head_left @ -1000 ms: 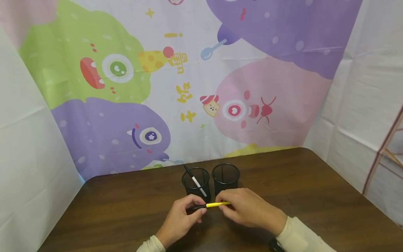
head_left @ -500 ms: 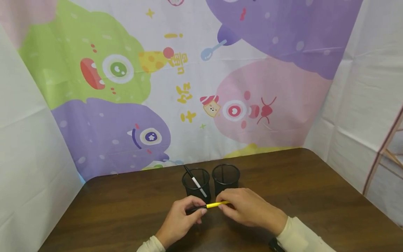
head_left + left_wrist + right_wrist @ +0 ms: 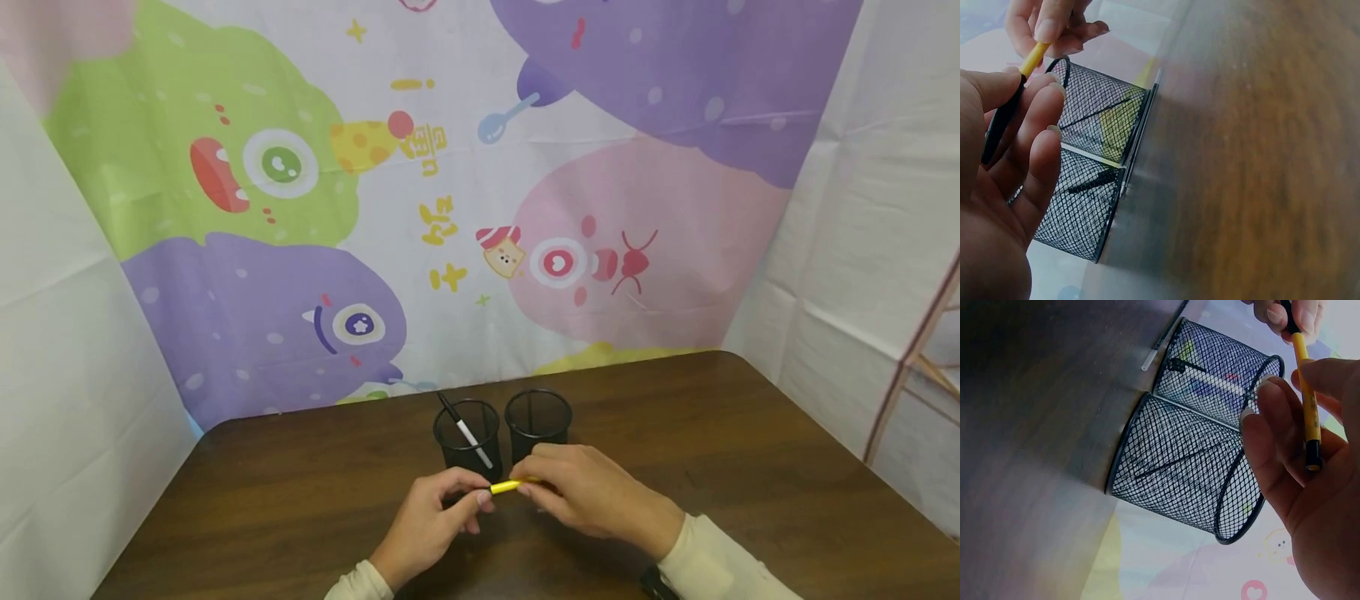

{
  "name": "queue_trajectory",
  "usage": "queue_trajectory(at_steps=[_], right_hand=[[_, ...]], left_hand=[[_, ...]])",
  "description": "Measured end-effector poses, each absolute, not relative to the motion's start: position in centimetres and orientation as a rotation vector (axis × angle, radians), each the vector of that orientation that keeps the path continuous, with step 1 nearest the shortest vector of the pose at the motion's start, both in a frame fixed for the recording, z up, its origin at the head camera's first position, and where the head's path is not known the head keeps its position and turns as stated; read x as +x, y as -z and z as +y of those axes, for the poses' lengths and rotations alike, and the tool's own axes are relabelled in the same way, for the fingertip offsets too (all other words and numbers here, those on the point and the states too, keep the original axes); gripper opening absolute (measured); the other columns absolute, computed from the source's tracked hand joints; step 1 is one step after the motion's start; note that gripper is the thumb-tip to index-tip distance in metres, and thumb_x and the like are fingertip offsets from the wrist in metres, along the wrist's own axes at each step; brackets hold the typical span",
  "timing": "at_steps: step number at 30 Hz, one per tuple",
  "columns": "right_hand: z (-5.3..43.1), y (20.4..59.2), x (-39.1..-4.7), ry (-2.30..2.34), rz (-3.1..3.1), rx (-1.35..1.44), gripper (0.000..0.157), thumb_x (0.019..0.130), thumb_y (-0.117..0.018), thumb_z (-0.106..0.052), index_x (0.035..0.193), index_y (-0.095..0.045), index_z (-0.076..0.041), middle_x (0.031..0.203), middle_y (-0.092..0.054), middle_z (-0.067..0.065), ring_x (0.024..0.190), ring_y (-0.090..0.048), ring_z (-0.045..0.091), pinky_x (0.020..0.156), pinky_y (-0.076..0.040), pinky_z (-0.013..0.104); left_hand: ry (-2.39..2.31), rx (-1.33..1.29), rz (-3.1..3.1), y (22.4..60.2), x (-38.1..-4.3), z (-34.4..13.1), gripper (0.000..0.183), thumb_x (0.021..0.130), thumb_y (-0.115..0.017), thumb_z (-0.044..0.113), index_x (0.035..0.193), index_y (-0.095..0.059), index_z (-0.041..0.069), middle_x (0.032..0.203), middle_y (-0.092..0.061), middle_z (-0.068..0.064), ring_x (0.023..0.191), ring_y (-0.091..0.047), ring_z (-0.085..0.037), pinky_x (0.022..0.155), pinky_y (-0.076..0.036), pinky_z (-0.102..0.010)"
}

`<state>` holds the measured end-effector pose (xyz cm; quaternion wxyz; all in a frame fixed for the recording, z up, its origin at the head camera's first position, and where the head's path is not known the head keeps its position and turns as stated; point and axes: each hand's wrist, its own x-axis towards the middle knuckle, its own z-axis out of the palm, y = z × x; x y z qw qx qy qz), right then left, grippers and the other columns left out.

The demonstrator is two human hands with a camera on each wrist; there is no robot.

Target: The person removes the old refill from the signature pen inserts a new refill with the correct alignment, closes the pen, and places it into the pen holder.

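A yellow pen with a black front part (image 3: 504, 487) is held crosswise between both hands in the head view. My left hand (image 3: 429, 518) pinches its black part between thumb and fingers, mostly covering it there. My right hand (image 3: 600, 502) pinches the yellow barrel; the right wrist view shows the barrel (image 3: 1307, 394) ending in a black tip near the palm. Just beyond the hands stand two black mesh pen cups side by side. A white and black marker (image 3: 468, 433) leans inside the left cup (image 3: 442, 442). No pen shows in the right cup (image 3: 538, 436).
The brown wooden table (image 3: 285, 500) reaches back to a cartoon-printed cloth (image 3: 465, 333). White cloth hangs at both sides. A thin dark stick with a clear end (image 3: 1149, 359) lies on the table beside the cups.
My right hand has shifted slightly left along the pen, so less yellow shows between the hands. My left fingers now cover more of the black part. The cups have stayed put.
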<state>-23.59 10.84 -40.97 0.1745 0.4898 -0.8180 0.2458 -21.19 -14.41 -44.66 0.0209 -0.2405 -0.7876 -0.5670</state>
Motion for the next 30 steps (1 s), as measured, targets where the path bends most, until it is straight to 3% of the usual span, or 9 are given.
queue_trajectory(at_steps=[12,30], right_hand=[[10.6,41.0,-23.4,-0.726,-2.394,1.325,0.012,0.091,-0.076,-0.016,0.098,-0.067,-0.020,0.088,-0.059,-0.017,0.067,-0.051,-0.001,0.060,-0.046,0.015],[10.5,41.1,-23.4,-0.719,-2.416,1.326,0.005,0.098,-0.068,-0.025,0.095,-0.069,-0.020,0.085,-0.057,-0.019,0.065,-0.049,-0.003,0.059,-0.045,0.013]], left_hand=[[1.759,-0.742,-2.460,44.8,-21.3,-14.4,0.010,0.098,-0.066,0.013,0.107,-0.070,0.011,0.088,-0.074,-0.002,0.061,-0.066,-0.016,0.059,-0.059,-0.036],[1.686,-0.769,-2.429,42.1,-19.6,-13.6,0.008,0.094,-0.069,0.003,0.102,-0.068,0.003,0.089,-0.074,-0.008,0.059,-0.066,-0.017,0.058,-0.059,-0.034]])
